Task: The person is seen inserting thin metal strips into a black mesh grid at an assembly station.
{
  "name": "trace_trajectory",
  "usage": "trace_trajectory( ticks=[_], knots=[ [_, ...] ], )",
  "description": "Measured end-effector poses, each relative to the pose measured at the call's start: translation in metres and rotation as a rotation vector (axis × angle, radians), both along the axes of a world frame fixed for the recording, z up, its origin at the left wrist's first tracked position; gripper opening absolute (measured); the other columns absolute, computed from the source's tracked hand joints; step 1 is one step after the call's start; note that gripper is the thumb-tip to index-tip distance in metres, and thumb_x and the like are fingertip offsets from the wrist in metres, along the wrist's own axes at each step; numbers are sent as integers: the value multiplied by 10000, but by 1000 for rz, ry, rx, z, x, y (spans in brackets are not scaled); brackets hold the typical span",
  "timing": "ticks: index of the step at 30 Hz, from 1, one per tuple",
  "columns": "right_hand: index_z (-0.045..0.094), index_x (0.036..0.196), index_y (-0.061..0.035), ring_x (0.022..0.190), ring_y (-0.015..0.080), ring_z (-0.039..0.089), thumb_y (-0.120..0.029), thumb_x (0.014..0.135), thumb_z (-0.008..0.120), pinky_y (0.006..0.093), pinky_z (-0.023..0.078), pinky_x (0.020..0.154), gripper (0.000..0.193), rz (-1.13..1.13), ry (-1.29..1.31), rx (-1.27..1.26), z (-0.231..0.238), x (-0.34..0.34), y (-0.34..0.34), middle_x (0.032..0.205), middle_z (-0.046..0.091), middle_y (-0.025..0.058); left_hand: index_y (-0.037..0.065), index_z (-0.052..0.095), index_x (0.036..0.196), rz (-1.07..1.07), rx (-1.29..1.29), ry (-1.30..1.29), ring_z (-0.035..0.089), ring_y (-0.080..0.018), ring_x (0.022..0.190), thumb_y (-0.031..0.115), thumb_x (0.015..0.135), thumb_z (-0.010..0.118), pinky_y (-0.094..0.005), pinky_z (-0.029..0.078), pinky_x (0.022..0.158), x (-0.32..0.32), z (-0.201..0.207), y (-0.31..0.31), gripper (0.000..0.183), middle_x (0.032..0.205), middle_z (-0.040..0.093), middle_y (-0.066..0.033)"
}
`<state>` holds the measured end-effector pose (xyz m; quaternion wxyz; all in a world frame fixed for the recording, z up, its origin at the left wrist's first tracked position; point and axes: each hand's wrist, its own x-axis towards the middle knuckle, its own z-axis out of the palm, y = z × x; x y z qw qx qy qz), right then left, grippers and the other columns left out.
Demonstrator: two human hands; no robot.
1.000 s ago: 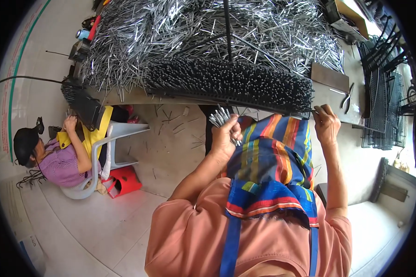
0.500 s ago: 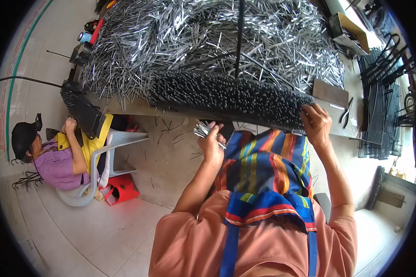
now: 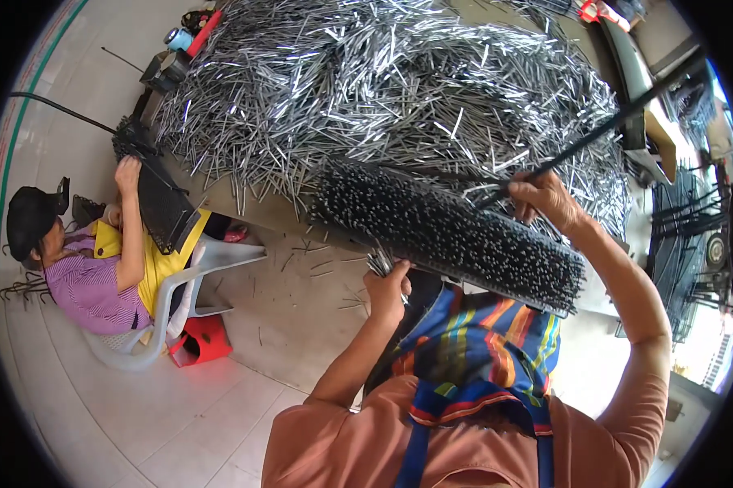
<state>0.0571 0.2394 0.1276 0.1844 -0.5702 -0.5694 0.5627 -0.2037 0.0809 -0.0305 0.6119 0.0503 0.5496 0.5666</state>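
Note:
A long black panel [image 3: 448, 232] thickly studded with short grey-tipped pieces lies slanted in front of me at the table's front edge, its right end nearer to me. My left hand [image 3: 387, 289] is closed around a small bundle of thin silvery strips [image 3: 378, 262], just below the panel's front edge. Above the panel, my right hand [image 3: 549, 199] grips a long black rod [image 3: 619, 118] near its lower end. The rod slopes up to the far right; whether it is fixed to the panel, I cannot tell.
A large heap of loose silvery metal strips [image 3: 366, 89] covers the table. At the left another person [image 3: 98, 276] sits on a grey plastic chair [image 3: 208, 260], handling a similar black piece. A red bag [image 3: 200, 342] and scattered strips lie on the floor. Black racks [image 3: 680, 236] stand at the right.
My right hand has left the panel's right end and taken hold of the rod. The rod has swung from upright to leaning right, and the panel has turned, its right end coming nearer.

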Motion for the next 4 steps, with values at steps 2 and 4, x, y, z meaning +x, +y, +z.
trace_trajectory(
  ticks=[2, 4],
  knots=[
    [690, 1023, 21, 522, 136, 618, -443, 919, 610, 251, 498, 494, 482, 121, -118, -121, 9, -13, 14, 631, 655, 93, 8, 587, 932, -2, 4, -21, 504, -115, 439, -14, 816, 670, -255, 383, 369, -6, -4, 4, 144, 789, 668, -125],
    [690, 1068, 12, 521, 141, 640, -474, 914, 601, 252, 518, 467, 518, 120, -159, -172, 9, -25, 24, 638, 671, 120, 14, 599, 955, -33, 25, -54, 494, -134, 435, 10, 819, 686, -277, 399, 381, -10, -9, 7, 161, 835, 687, -160]
  ],
)
